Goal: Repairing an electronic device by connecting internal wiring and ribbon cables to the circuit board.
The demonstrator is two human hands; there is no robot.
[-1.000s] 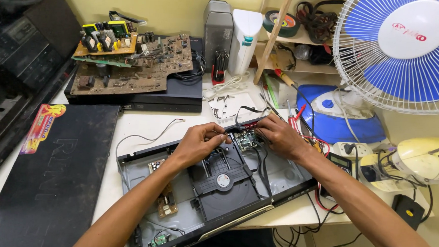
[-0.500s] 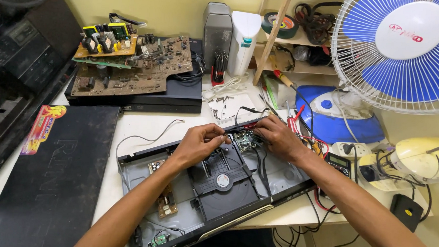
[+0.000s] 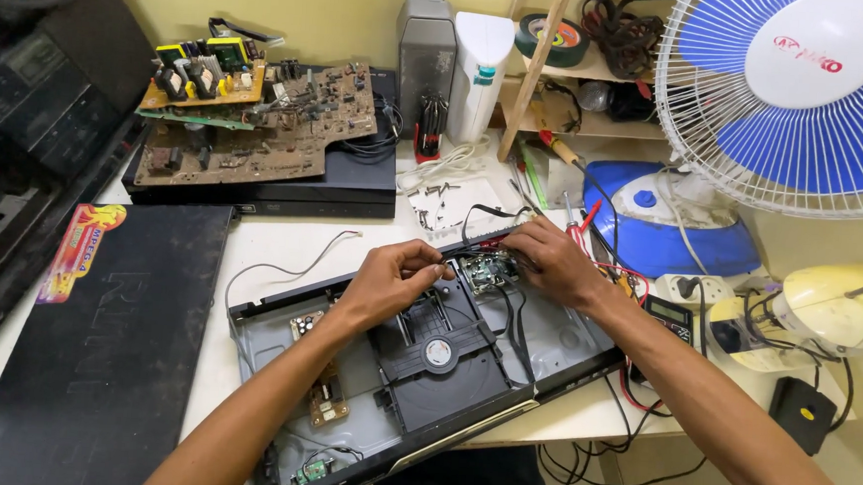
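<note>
An opened black disc player (image 3: 564, 343) lies on the white table with its lid off. Its black disc tray mechanism (image 3: 445, 356) sits in the middle. A small green circuit board (image 3: 487, 270) sits at the far end of the chassis. My left hand (image 3: 390, 282) pinches something small at the left edge of that board; what it grips is too small to tell. My right hand (image 3: 547, 260) rests over the board's right side, fingers curled on its edge. A small brown board (image 3: 325, 399) sits near the chassis front.
A black metal cover (image 3: 101, 343) lies at the left. Brown circuit boards (image 3: 260, 130) are stacked on a black player at the back. A blue and white fan (image 3: 803, 95) stands at the right, with a cream appliance (image 3: 836, 313), a multimeter (image 3: 669, 319), screwdrivers and loose wires.
Both hands stay on the small green board with only slight finger movement. The view has shifted a little.
</note>
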